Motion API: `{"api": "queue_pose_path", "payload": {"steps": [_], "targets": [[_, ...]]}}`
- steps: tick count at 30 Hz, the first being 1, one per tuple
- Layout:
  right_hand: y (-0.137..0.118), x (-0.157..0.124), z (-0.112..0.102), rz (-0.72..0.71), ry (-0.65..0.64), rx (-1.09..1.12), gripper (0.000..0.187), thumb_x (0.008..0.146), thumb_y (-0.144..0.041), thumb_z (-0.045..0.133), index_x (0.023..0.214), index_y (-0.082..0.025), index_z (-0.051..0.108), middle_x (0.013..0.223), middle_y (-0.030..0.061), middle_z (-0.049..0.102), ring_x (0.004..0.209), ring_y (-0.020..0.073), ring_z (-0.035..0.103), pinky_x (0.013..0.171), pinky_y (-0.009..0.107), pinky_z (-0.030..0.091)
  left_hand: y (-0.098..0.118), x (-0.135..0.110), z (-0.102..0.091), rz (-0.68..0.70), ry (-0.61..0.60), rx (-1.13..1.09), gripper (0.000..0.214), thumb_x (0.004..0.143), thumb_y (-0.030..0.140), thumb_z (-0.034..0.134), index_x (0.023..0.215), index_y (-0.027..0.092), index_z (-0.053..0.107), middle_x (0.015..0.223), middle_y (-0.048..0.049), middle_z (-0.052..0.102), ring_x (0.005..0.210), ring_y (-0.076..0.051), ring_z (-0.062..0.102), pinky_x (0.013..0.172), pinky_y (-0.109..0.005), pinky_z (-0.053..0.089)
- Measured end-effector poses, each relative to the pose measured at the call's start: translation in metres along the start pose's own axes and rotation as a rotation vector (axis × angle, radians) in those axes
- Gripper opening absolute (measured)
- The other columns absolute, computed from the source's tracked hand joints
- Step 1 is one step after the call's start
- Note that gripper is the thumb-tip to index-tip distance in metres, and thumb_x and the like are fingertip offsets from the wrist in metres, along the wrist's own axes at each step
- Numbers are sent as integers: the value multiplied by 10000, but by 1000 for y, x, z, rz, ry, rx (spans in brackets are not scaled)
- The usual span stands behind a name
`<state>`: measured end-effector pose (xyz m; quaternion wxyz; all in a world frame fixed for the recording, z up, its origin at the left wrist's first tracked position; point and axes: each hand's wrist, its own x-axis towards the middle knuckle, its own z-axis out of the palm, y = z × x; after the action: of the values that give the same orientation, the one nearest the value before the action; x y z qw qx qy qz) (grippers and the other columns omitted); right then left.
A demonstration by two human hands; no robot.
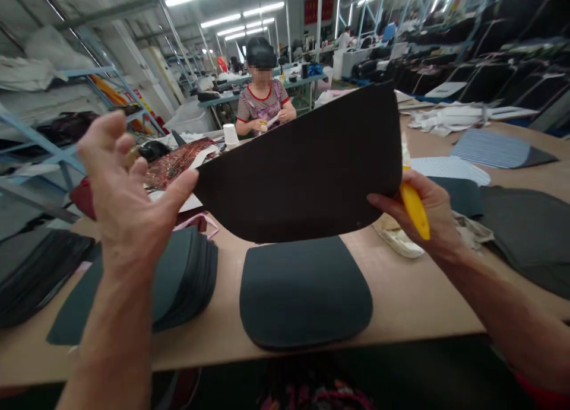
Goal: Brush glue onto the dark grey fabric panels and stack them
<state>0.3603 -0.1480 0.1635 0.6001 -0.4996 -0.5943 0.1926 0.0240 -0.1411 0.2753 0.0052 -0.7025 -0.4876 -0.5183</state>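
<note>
My right hand point(423, 217) is closed on the right edge of a dark brown curved panel point(303, 172) held up above the table, and a yellow tool point(414, 208) is gripped in the same hand. My left hand point(124, 196) is open with fingers spread, and its thumb touches the panel's left corner. Below the raised panel a dark grey panel of similar shape point(305, 291) lies flat on the wooden table point(418, 297). A stack of similar dark panels point(187, 276) sits to the left of it.
A person in a striped shirt point(262, 104) works across the table beside a white cup point(230, 134). Dark fabric pieces point(529, 232) and striped sheets point(490, 149) lie at right, a cloth point(396, 235) under my right hand. Metal shelves point(48, 137) stand at left.
</note>
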Motion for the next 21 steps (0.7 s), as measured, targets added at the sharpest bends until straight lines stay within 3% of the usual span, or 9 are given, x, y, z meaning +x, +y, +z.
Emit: {"api": "queue_pose_path", "payload": {"steps": [2, 4, 5, 7, 10, 15, 21], "targets": [[1, -16, -11, 60, 34, 26, 262, 667, -384, 746, 825, -253, 585, 791, -33, 577, 726, 155, 558, 698, 298, 485, -15, -40, 2, -230, 116, -204, 673, 684, 365, 733, 1262, 345, 388, 1380, 46, 381, 1301, -223, 341, 1101, -407, 267], [4, -33, -18, 129, 38, 89, 269, 670, -372, 748, 850, -256, 585, 855, -28, 609, 818, 174, 588, 777, 322, 495, -32, -82, 9, -537, 53, -437, 738, 592, 404, 787, 1228, 301, 427, 1293, -21, 483, 1249, -251, 422, 1088, -432, 301], [6, -43, -20, 174, 28, 128, 278, 675, -367, 745, 877, -258, 588, 887, -25, 625, 852, 182, 600, 804, 333, 499, -39, -100, 14, -672, -14, -545, 715, 613, 432, 766, 1227, 270, 437, 1279, -54, 503, 1244, -258, 436, 1086, -436, 307], [8, -63, -20, 284, -23, 199, 318, 691, -358, 735, 957, -257, 593, 960, -8, 652, 904, 197, 616, 839, 353, 506, -45, -129, 20, -797, -98, -726, 675, 681, 478, 697, 1252, 237, 429, 1287, -90, 514, 1243, -257, 448, 1076, -429, 330], [6, -94, -12, 414, -96, 277, 416, 717, -370, 711, 1087, -245, 567, 1081, 36, 658, 982, 222, 619, 878, 380, 505, -42, -152, 20, -867, -119, -877, 674, 729, 445, 659, 1305, 233, 380, 1318, -102, 510, 1216, -249, 483, 1034, -413, 392], [14, -136, 4, 516, -126, 290, 402, 722, -387, 707, 1067, -216, 592, 1118, 73, 656, 1000, 234, 620, 878, 380, 506, -45, -169, 8, -978, -140, -813, 838, 582, 282, 788, 1310, 208, 380, 1282, -103, 542, 1190, -255, 506, 1006, -362, 422], [44, -157, 13, 457, -1, -60, 694, 639, -455, 740, 1245, -190, 529, 1244, 91, 583, 1181, 286, 508, 1020, 438, 387, -71, -201, 20, -993, -132, -652, 1004, 563, 259, 794, 1395, 240, 232, 1108, -97, 627, 973, -238, 635, 871, -403, 515]]}}
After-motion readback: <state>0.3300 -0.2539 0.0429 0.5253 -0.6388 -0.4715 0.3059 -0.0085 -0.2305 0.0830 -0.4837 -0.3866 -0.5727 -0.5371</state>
